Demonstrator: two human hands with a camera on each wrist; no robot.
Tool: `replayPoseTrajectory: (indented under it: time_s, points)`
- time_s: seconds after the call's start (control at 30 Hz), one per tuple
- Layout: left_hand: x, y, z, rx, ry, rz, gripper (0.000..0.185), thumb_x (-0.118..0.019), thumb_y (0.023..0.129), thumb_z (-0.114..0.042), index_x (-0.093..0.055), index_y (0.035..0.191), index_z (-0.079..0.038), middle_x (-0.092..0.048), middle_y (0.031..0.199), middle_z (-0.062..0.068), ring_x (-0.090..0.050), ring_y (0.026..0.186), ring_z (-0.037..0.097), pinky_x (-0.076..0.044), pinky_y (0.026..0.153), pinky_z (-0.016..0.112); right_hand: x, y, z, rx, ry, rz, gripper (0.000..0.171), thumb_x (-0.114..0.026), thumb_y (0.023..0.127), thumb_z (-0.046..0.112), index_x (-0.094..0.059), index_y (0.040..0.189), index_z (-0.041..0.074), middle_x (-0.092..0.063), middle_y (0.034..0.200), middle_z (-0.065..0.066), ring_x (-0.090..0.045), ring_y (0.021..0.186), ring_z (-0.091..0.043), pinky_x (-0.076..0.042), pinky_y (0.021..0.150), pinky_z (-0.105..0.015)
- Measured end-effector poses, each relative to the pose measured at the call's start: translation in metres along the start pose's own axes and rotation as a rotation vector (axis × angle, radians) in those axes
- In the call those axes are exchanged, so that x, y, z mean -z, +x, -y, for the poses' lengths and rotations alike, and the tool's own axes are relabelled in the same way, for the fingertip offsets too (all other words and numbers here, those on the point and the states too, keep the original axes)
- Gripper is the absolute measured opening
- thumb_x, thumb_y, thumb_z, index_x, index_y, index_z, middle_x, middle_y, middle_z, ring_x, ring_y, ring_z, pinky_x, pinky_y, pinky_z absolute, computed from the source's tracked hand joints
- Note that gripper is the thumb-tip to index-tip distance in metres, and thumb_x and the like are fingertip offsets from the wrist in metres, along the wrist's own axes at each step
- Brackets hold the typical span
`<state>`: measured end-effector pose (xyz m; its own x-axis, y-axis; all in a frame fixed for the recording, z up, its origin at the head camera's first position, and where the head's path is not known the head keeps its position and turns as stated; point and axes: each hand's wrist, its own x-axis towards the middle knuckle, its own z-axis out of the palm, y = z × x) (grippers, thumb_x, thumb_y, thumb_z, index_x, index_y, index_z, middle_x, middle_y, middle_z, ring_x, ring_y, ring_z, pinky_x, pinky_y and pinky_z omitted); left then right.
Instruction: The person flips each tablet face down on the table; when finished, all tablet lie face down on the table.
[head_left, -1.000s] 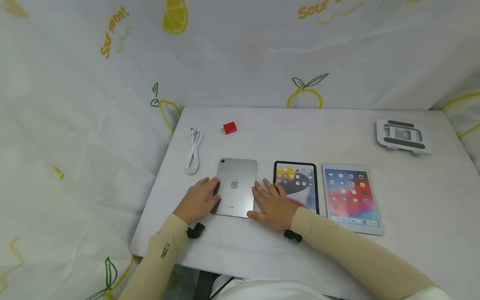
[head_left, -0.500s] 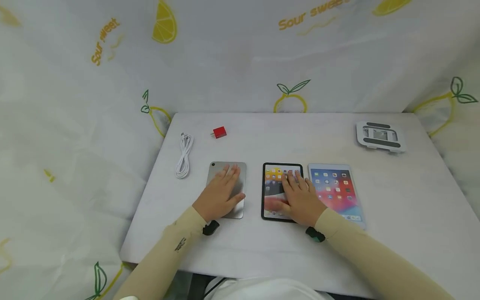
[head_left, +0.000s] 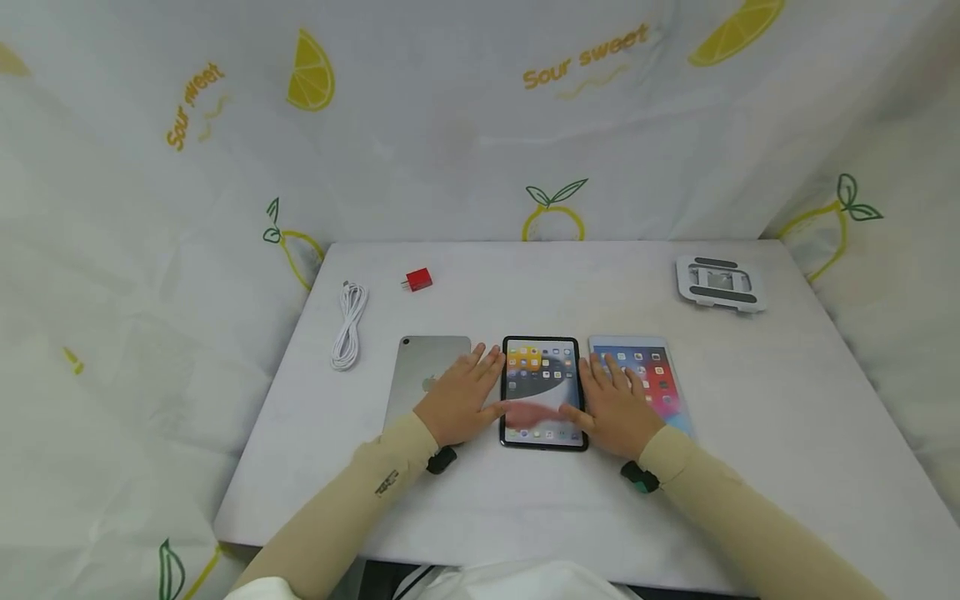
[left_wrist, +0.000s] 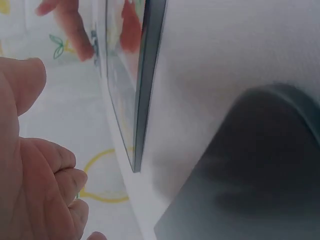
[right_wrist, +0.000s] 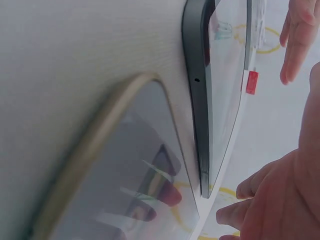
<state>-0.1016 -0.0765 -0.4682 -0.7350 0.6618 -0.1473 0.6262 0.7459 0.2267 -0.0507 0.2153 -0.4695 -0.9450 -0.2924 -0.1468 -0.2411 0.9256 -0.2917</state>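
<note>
Three tablets lie in a row. The grey one (head_left: 416, 360) is face down with a logo on its back, and the black-edged one (head_left: 542, 379) in the middle shows its lit screen. To its right, the white-framed tablet (head_left: 662, 371) is also lit. My left hand (head_left: 461, 400) is over the grey tablet's right side, fingertips by the middle tablet's left edge. My right hand (head_left: 618, 412) spreads over the white-framed tablet's left part, thumb across the middle tablet's right edge. In the wrist views the fingers are loose and raised over the tablets, holding nothing.
A coiled white cable (head_left: 349, 327) and a red plug adapter (head_left: 417, 279) lie at the back left of the white table (head_left: 585, 517). A folded white and grey stand (head_left: 720, 285) is at the back right. Lemon-print sheeting hangs behind.
Both hands have moved right: the left from the grey tablet's left edge to its right side, the right from the grey tablet's right edge across the middle tablet. The head view has also shifted.
</note>
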Motion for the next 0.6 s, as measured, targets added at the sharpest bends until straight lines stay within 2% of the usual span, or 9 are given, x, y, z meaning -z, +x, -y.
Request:
replayPoseTrajectory:
  time_s: [0.13, 0.3, 0.4, 0.6]
  points:
    - [-0.003, 0.001, -0.003, -0.007, 0.046, 0.017, 0.081, -0.043, 0.112, -0.055, -0.02, 0.17, -0.004, -0.013, 0.177, 0.01, -0.003, 0.163, 0.03, -0.008, 0.13, 0.046, -0.002, 0.001, 0.0, 0.004, 0.01, -0.005, 0.092, -0.055, 0.108, 0.056, -0.027, 0.163, -0.012, -0.021, 0.17, -0.032, -0.012, 0.157, -0.056, -0.009, 0.122, -0.073]
    - [0.0, -0.001, -0.009, -0.007, 0.034, 0.034, 0.079, -0.048, 0.111, -0.052, -0.024, 0.169, -0.003, -0.014, 0.177, 0.011, -0.004, 0.163, 0.031, -0.01, 0.13, 0.048, -0.002, 0.003, 0.0, 0.006, 0.02, -0.004, 0.092, -0.055, 0.108, 0.055, -0.025, 0.163, -0.012, -0.02, 0.171, -0.032, -0.011, 0.157, -0.055, -0.008, 0.122, -0.073]
    - [0.003, -0.002, -0.013, -0.001, 0.027, 0.048, 0.08, -0.049, 0.111, -0.053, -0.024, 0.169, -0.004, -0.016, 0.177, 0.011, -0.006, 0.163, 0.031, -0.01, 0.13, 0.048, -0.003, 0.003, 0.0, 0.01, 0.01, 0.001, 0.092, -0.055, 0.108, 0.055, -0.025, 0.163, -0.012, -0.021, 0.17, -0.032, -0.012, 0.157, -0.055, -0.008, 0.123, -0.072]
    - [-0.002, 0.0, -0.013, 0.016, 0.063, 0.073, 0.086, -0.043, 0.111, -0.06, -0.018, 0.171, -0.004, -0.011, 0.177, 0.011, -0.005, 0.163, 0.029, -0.009, 0.13, 0.044, -0.004, 0.004, 0.0, 0.022, -0.004, 0.009, 0.092, -0.054, 0.108, 0.057, -0.027, 0.163, -0.011, -0.023, 0.17, -0.03, -0.015, 0.158, -0.05, -0.008, 0.124, -0.071]
